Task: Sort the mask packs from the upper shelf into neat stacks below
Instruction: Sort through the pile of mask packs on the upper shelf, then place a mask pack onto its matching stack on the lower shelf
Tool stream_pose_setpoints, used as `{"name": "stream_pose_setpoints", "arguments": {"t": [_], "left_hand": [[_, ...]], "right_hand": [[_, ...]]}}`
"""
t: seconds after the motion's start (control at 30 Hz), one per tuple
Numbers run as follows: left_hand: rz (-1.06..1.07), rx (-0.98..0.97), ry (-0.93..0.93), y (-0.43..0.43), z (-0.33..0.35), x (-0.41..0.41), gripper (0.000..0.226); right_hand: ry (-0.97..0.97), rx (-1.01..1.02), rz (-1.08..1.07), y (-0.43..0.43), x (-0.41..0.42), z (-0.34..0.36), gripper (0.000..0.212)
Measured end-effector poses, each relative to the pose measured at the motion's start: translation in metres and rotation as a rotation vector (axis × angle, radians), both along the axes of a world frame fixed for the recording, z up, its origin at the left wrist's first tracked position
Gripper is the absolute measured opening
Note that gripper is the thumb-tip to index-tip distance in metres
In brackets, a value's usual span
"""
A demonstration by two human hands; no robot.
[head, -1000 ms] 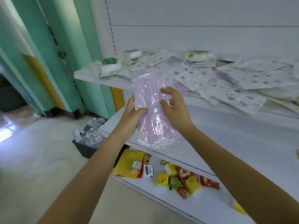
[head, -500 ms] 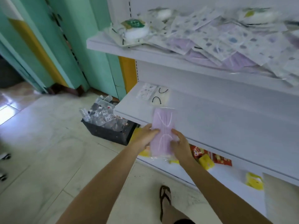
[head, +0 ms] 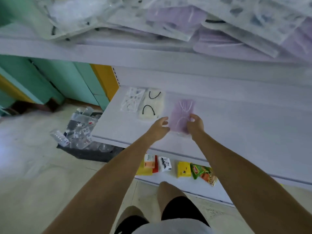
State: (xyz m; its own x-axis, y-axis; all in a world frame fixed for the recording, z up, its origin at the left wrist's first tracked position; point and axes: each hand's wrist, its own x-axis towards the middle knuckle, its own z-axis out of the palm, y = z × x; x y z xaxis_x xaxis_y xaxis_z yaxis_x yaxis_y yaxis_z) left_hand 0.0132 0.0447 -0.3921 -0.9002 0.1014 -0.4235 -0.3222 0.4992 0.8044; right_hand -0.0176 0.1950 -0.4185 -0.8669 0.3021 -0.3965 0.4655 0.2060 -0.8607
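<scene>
A pale purple mask pack (head: 181, 114) lies flat on the middle shelf (head: 236, 132). My right hand (head: 195, 124) grips its right edge. My left hand (head: 157, 127) sits at its left edge with fingers spread, touching it or just off it. To the left on the same shelf lie a cream pack with black ear loops (head: 151, 105) and a white patterned pack (head: 132, 99), side by side. The upper shelf (head: 118, 53) carries a loose heap of purple and patterned mask packs (head: 194, 19).
A dark bin (head: 87, 152) full of clear plastic bottles stands on the floor at the shelf's left end. Snack packets and small boxes (head: 184, 169) lie on the bottom shelf. My legs are below. Green doors (head: 42, 78) stand at left.
The purple pack went from held up at the upper shelf down onto the middle shelf, right of the cream pack. My left hand has loosened; my view dropped and moved closer.
</scene>
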Motion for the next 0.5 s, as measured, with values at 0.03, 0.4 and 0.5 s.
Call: {"name": "stream_pose_setpoints", "arguments": {"t": [0.03,0.4,0.5], "left_hand": [[-0.036,-0.023,0.006,-0.001,-0.009,-0.008,0.056],[-0.298,-0.377,0.441,0.000,-0.088,-0.051,0.048],[-0.267,-0.366,0.460,-0.001,-0.081,-0.060,0.047]], "right_hand": [[-0.005,0.001,0.006,-0.001,-0.009,-0.007,0.041],[0.035,0.216,0.174,-0.016,-0.081,-0.062,0.017],[0.001,0.320,0.324,-0.012,-0.088,-0.059,0.048]]}}
